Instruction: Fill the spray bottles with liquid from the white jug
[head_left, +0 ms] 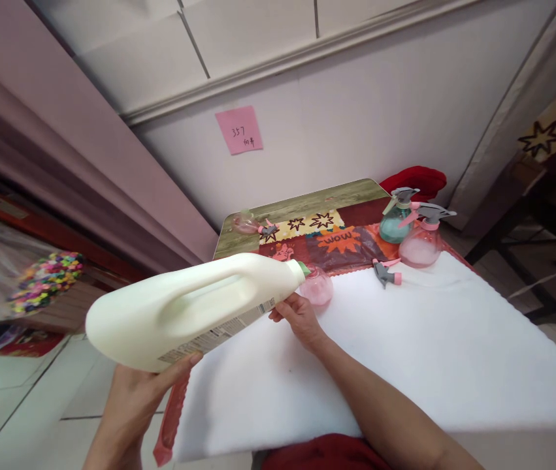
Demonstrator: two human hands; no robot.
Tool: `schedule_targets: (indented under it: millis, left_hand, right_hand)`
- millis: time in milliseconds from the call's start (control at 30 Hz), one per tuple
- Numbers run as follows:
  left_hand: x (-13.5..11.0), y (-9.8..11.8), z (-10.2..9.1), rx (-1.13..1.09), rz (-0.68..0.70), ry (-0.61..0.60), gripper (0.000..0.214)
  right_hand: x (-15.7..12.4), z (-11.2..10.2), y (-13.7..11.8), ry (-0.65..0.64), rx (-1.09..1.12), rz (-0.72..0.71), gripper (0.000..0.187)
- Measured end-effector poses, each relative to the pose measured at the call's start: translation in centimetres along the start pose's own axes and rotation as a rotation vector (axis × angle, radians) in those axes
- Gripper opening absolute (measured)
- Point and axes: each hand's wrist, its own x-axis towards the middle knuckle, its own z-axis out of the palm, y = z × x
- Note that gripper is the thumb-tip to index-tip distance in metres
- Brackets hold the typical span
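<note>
A large cream-white detergent jug (pixel 219 287) is tipped over on its side, its green-lined mouth lowest at the right. My left hand (pixel 145 385) grips it from beneath near the base, thumb along the label. With its fingers bent, my right hand (pixel 297 316) holds the jug under the neck. The jug's mouth is at a round pink bottle (pixel 319 288) with no sprayer on it; whether liquid flows is hidden. Right of that bottle, a loose grey-and-pink spray head (pixel 386 273) lies on the white cloth (pixel 405 352).
A green spray bottle (pixel 396 225) and a pink spray bottle (pixel 422 247) stand at the back right. Another pink bottle (pixel 245 223) lies at the back left beside a spray head (pixel 268 228). A pink note (pixel 240 130) hangs on the wall behind the table.
</note>
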Motion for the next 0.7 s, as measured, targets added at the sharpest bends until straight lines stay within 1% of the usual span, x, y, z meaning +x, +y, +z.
schedule_targets:
  millis: [167, 400, 700]
  left_hand:
    - [-0.11, -0.08, -0.09, 0.016, -0.017, 0.006, 0.053]
    - [-0.18, -0.06, -0.07, -0.020, -0.031, -0.004, 0.068]
    - [-0.13, -0.05, -0.02, 0.000, -0.018, 0.007, 0.066]
  right_hand:
    - [0.08, -0.03, 0.12, 0.005, 0.009, 0.002, 0.048]
    - [0.13, -0.06, 0.25, 0.008, 0.020, -0.002, 0.046]
    - [0.07, -0.19, 0.20, -0.011, -0.013, -0.015, 0.044]
